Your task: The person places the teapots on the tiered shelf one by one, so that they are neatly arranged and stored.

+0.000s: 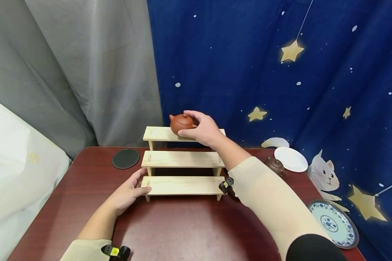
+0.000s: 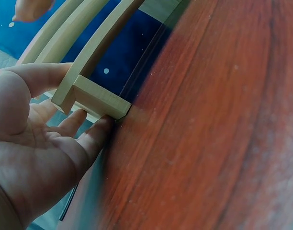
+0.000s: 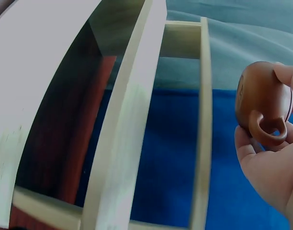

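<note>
A reddish-brown clay teapot [image 1: 180, 124] is in my right hand [image 1: 206, 131], its spout pointing left. Thumb and fingers grip the pot from the handle side. In the right wrist view the teapot [image 3: 261, 96] hangs a little above the top board, with a gap between them. The three-step wooden stand [image 1: 183, 185] is pale and upright on the table. At the left end of its lowest step, my left hand [image 1: 128, 194] holds on, thumb over the board. The left wrist view shows the other fingers against the stand's leg [image 2: 101, 98].
A black round mat [image 1: 125, 158] lies left of the stand. To the right are a dark brown teapot [image 1: 276, 165], a white plate [image 1: 290, 159] and a blue-patterned plate [image 1: 333, 223] near the table edge. Curtains hang behind. My right sleeve partly hides something dark.
</note>
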A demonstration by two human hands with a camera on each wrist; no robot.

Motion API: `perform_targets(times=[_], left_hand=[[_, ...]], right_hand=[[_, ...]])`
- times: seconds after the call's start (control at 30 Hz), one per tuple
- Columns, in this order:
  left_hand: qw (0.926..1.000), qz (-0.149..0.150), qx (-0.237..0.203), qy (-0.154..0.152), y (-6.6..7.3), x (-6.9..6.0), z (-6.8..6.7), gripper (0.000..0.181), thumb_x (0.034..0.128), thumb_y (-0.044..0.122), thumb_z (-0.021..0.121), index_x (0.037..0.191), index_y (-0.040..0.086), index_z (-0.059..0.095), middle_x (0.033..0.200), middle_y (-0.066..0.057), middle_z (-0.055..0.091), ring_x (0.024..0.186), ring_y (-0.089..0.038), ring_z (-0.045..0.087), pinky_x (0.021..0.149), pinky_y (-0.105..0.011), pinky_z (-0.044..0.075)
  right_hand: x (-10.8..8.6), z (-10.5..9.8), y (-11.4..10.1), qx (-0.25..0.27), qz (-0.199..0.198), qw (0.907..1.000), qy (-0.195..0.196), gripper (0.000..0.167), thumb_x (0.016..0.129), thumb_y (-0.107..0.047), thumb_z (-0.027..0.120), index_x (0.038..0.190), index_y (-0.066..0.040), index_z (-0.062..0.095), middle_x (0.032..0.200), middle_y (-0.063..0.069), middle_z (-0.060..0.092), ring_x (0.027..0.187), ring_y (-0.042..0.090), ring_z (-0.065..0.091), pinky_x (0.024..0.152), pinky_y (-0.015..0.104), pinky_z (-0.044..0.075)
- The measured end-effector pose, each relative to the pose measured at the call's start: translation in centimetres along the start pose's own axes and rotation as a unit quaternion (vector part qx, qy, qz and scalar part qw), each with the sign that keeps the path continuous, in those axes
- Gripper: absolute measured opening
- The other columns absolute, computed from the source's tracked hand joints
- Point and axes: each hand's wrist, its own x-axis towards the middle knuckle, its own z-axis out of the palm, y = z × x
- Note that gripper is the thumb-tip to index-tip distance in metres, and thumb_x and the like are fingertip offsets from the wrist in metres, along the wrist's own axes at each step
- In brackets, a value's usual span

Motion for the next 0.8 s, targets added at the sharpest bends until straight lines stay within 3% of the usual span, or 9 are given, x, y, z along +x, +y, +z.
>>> perform_targets(times=[0.3, 0.6, 0.8], left_hand=[[1.0000, 0.000, -0.001, 0.000, 0.1, 0.0, 0.0, 0.095, 0.1020, 0.014, 0.072, 0.172, 0.007, 0.008, 0.175, -0.025, 0.021, 0.157, -0.041, 0.032, 0.098, -0.014, 0.051], [1.0000, 0.000, -0.005, -0.001, 0.1, 0.0, 0.1, 0.094, 0.1020, 0.014, 0.072, 0.172, 0.008, 0.009, 0.175, -0.025, 0.023, 0.157, -0.040, 0.033, 0.098, -0.014, 0.051], [1.0000, 0.002, -0.006, 0.000, -0.1, 0.0, 0.1, 0.095, 0.1021, 0.013, 0.072, 0.172, 0.009, 0.008, 0.173, -0.026, 0.025, 0.156, -0.040, 0.035, 0.098, -0.016, 0.053]], right_hand=[[2.2, 1.9, 0.9, -0.033, 0.006, 0.9994, -0.010, 0.081, 0.083, -0.029, 0.093, 0.155, -0.018, 0.057, 0.153, 0.003, 0.063, 0.134, 0.021, 0.063, 0.116, 0.038, 0.050], [2.5, 2.3, 1.5, -0.023, 0.021, 0.9995, -0.008, 0.082, 0.084, -0.029, 0.094, 0.157, -0.025, 0.055, 0.155, 0.001, 0.060, 0.138, 0.021, 0.060, 0.117, 0.039, 0.049], [2.8, 2.6, 1.7, -0.018, 0.015, 0.9997, -0.001, 0.083, 0.084, -0.031, 0.094, 0.157, -0.024, 0.054, 0.156, 0.002, 0.059, 0.141, 0.021, 0.059, 0.119, 0.038, 0.048]])
